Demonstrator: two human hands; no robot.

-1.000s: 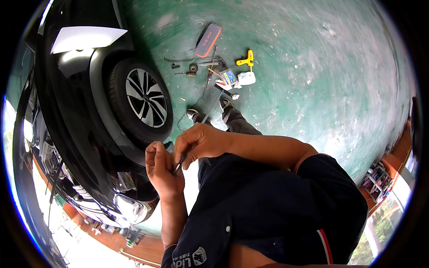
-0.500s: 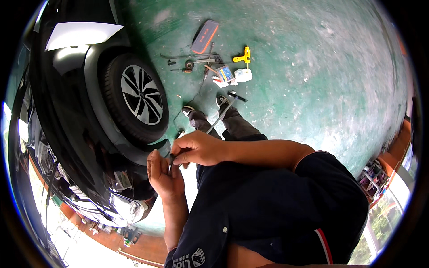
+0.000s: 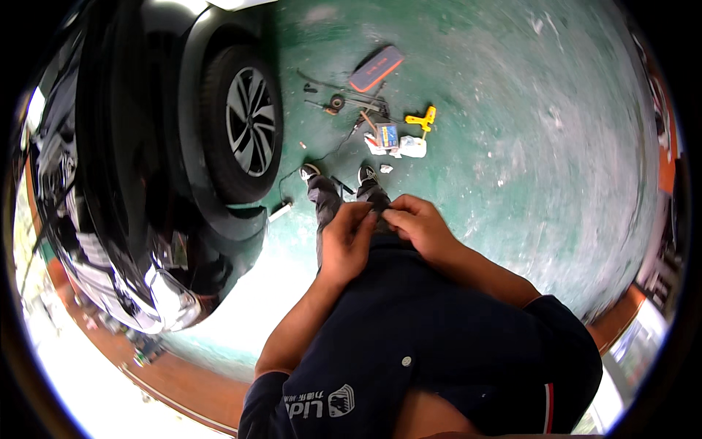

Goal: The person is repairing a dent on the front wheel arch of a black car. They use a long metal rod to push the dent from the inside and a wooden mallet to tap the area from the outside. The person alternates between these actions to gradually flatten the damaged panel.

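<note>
My left hand (image 3: 346, 241) and my right hand (image 3: 423, 225) meet in front of my waist. The fingers of both are closed in a pinch, tips close together. Something small and dark is between them, too small to name. Beyond the left hand, between my shoes, shows the black crossbar of a T-handled rod (image 3: 341, 185). Its shaft runs toward my hands and disappears behind them, so which hand it meets is hidden. To the left stands a black car (image 3: 124, 146) with its wheel (image 3: 251, 121) and dark wheel-arch trim (image 3: 238, 222).
On the green floor ahead lie a grey-orange case (image 3: 376, 68), a yellow glue gun (image 3: 421, 118), a tape roll (image 3: 337, 102), a small blue-labelled box (image 3: 387, 136) and white wipes (image 3: 413, 146). A cable (image 3: 333, 152) trails toward a white stick-like tool (image 3: 280, 211) near the wheel.
Both hands have moved right, away from the car's trim, to in front of my body. The T-handled rod has swung left with its crossbar between my shoes. My view has turned slightly.
</note>
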